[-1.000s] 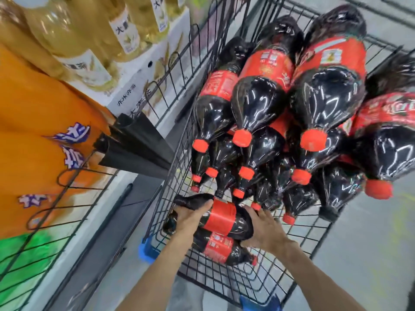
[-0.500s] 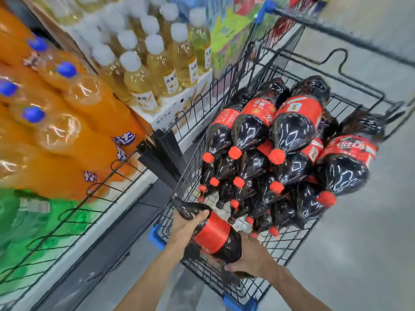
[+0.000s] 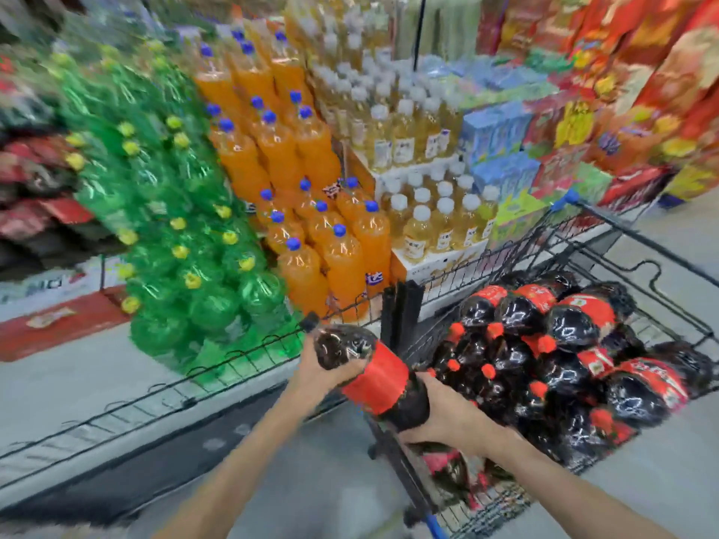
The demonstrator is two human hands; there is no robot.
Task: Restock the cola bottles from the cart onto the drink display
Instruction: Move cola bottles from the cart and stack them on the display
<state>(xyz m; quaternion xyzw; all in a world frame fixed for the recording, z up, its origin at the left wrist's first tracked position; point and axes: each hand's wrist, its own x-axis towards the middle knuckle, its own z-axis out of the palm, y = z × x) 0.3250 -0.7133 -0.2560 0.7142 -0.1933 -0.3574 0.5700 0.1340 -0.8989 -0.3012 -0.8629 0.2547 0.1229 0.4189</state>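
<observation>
I hold one large cola bottle (image 3: 373,377), dark with a red label, lying tilted above the near left corner of the wire cart (image 3: 661,289). My left hand (image 3: 325,377) grips its upper half, by the shoulder. My right hand (image 3: 447,418) cups its base. Several more cola bottles (image 3: 564,344) lie stacked in the cart, red caps pointing toward me. The drink display (image 3: 241,359) runs along the left behind a low wire rail.
Green bottles (image 3: 183,243), orange soda bottles (image 3: 311,227) and pale yellow drinks (image 3: 432,223) fill the display. Cola packs (image 3: 35,188) sit blurred at far left above a bare shelf section (image 3: 78,379). Colourful boxes rise at the back right. Grey floor lies on the right.
Both hands lifted the cola bottle up and left, out of the cart's bottom to its corner. The view swung up from the cart toward the display.
</observation>
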